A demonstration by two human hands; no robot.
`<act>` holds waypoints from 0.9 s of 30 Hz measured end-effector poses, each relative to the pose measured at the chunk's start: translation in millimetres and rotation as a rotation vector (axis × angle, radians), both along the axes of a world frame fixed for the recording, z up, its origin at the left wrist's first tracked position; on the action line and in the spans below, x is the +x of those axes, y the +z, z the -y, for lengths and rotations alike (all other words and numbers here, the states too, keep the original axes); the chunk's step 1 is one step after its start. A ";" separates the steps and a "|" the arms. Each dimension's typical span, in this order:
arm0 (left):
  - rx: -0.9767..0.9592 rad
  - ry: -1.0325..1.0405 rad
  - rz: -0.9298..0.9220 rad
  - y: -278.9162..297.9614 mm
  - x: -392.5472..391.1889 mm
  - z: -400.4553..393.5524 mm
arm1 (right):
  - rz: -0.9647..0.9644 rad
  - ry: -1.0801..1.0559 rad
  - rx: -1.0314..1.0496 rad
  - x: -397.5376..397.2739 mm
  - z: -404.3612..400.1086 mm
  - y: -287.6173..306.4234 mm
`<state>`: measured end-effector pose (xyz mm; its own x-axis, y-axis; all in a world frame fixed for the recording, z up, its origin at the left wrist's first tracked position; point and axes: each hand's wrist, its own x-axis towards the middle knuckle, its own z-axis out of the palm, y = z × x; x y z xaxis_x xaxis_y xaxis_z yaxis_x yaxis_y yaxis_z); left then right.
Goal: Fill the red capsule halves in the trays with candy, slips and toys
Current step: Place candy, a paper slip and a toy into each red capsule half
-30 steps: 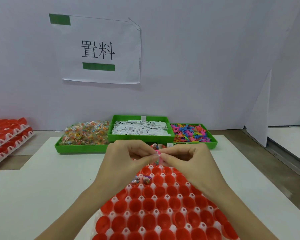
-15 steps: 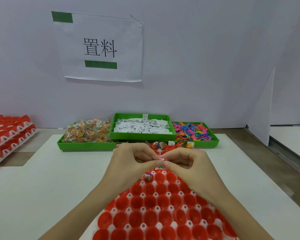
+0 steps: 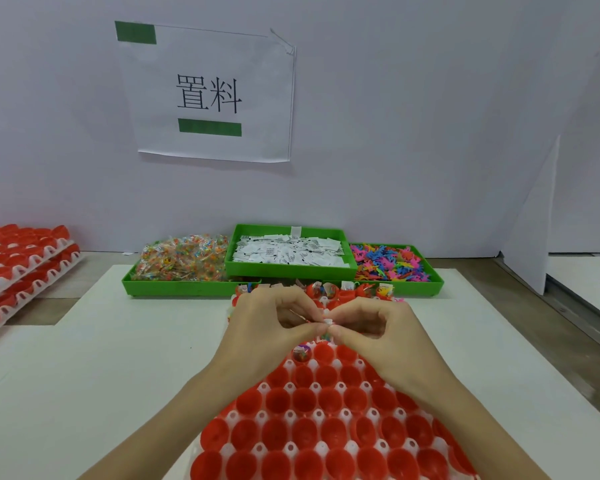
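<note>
Both hands meet above the far half of the white plastic tray (image 3: 329,448) that holds rows of red capsule halves (image 3: 302,403). The left hand (image 3: 267,327) and the right hand (image 3: 378,327) each have thumb and forefinger curled inward, and the fingertips touch at the centre, where they pinch a small white item (image 3: 329,322) between them. The item is too small to identify with certainty; it resembles a folded paper slip.

Directly below the pinch point, one capsule half (image 3: 302,353) contains a small multicoloured piece. The capsule halves nearer the person than the grip appear unfilled. Beyond the grip, at the far edge of the tray, a row of capsule halves (image 3: 329,291) carries coloured contents and white slips that stand above the rims.

Further beyond the grip stand three green plastic bins, side by side and touching. The bin beyond and to the left (image 3: 187,287) holds clear-wrapped multicoloured candy (image 3: 184,259). The bin straight beyond (image 3: 288,270) sits higher and holds printed white paper slips (image 3: 288,252). The bin beyond and to the right (image 3: 420,287) holds small bright plastic toys (image 3: 392,263) in pink, blue, yellow and green.

The tray and bins rest on a white board (image 3: 118,375). Well to the left of the grip lies a stack of further white trays with red capsule halves (image 3: 18,258). On the grey wall above hangs a white paper sign (image 3: 208,95) with black characters and green tape.
</note>
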<state>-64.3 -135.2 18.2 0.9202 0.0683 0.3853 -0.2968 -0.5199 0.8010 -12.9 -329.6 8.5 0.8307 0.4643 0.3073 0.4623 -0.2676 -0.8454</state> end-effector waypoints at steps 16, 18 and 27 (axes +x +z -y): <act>0.396 0.053 0.087 -28.4 7.0 -0.7 | 0.092 -0.070 -0.225 7.0 -7.7 -12.1; 0.460 0.052 0.118 -30.1 6.6 1.0 | 0.112 -0.083 -0.273 6.0 -10.8 -13.5; 0.734 -0.117 0.223 -24.8 5.5 -1.8 | 0.142 -0.054 -0.474 3.7 -9.9 -6.1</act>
<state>-58.8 -133.4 -6.6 0.8009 -0.3692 0.4714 -0.4965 -0.8495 0.1783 -9.2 -319.7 2.5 0.8223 0.5382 0.1847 0.5393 -0.6338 -0.5545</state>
